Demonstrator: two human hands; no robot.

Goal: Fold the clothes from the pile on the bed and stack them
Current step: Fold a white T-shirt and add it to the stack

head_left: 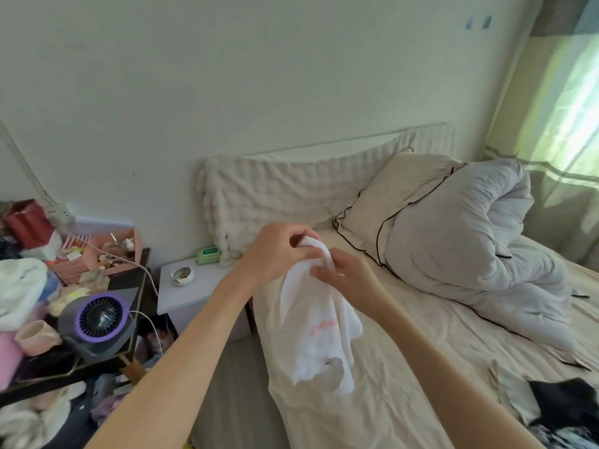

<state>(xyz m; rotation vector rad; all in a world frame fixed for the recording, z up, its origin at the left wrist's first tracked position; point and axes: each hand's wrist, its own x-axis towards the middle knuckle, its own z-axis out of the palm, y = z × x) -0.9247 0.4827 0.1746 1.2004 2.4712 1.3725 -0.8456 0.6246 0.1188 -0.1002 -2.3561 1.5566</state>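
Both hands, the left hand (278,251) and right hand (340,273), pinch the top of a white shirt (319,335) that hangs above the near edge of the bed (405,367). Bunched like this, it could fold crooked or slip down. Its pink lettering is too blurred to read.

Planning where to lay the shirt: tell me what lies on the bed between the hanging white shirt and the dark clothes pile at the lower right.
Head view: only bare, wrinkled cream sheet between white shirt and dark clothes pile.
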